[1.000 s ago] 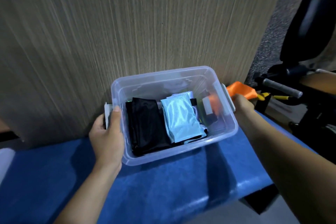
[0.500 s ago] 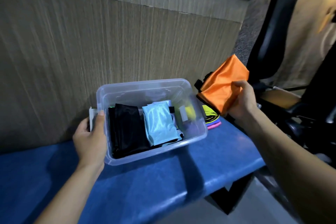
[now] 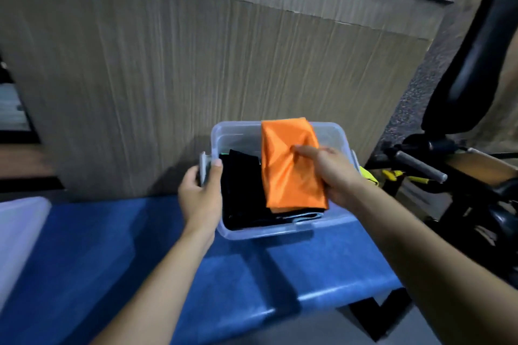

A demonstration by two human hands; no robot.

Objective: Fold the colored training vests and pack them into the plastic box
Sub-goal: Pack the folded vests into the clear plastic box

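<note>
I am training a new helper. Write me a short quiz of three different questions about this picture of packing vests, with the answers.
1. True or false: the right hand holds the folded orange vest over the clear plastic box.
2. Which hand grips the box's side handle? A) left hand B) right hand C) neither
3. Fill in: the folded vest lying in the left part of the box is ____.

Key: 1 true; 2 A; 3 black.
</note>
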